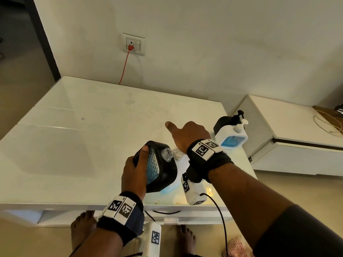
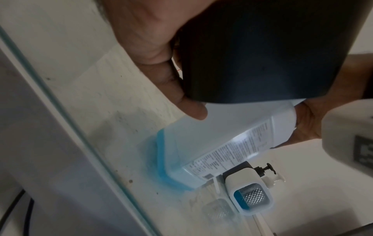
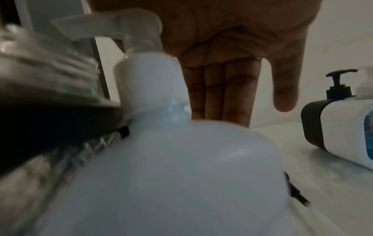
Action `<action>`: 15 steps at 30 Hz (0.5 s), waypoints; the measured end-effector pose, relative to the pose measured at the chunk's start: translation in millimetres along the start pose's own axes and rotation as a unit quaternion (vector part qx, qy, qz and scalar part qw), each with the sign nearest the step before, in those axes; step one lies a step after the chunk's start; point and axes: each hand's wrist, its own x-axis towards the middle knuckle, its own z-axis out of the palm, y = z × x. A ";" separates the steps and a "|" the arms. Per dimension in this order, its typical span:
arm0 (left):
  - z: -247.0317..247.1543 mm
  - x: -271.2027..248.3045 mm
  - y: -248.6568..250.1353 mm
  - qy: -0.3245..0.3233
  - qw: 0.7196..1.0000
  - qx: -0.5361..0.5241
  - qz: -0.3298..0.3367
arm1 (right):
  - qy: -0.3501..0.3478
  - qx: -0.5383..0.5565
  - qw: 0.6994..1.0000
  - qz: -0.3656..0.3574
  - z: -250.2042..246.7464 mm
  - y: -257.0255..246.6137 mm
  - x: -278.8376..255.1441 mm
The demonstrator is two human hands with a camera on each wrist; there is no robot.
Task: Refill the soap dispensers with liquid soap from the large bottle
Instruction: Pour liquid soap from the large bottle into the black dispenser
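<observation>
My left hand [image 1: 137, 169] grips a black soap dispenser [image 1: 165, 175], tilted above the white table [image 1: 74, 145]; its clear threaded neck [image 1: 167, 153] is uncapped. From the left wrist view I see its dark underside [image 2: 262, 55] in my fingers [image 2: 161, 79]. The large translucent bottle [image 1: 181, 160] stands just right of it, a thin blue layer at its base [image 2: 161, 159] and its pump head [image 3: 121, 24] on. My right hand [image 1: 187, 134] is over the bottle's top, fingers [image 3: 222, 89] straight behind the pump, thumb out to the left. Whether the palm touches the bottle [image 3: 171, 159] is unclear.
A white dispenser [image 1: 232, 138] with blue soap and a black one [image 1: 222, 123] behind it stand at the table's right edge, both with pumps on. A low white cabinet [image 1: 297, 136] is further right. A red cable runs from a wall socket [image 1: 132, 46] down behind the table.
</observation>
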 end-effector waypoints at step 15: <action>0.2 1.7 -1.2 -0.004 1.000 0.005 0.003 | 0.041 0.013 0.999 -0.007 5.5 4.1 -0.8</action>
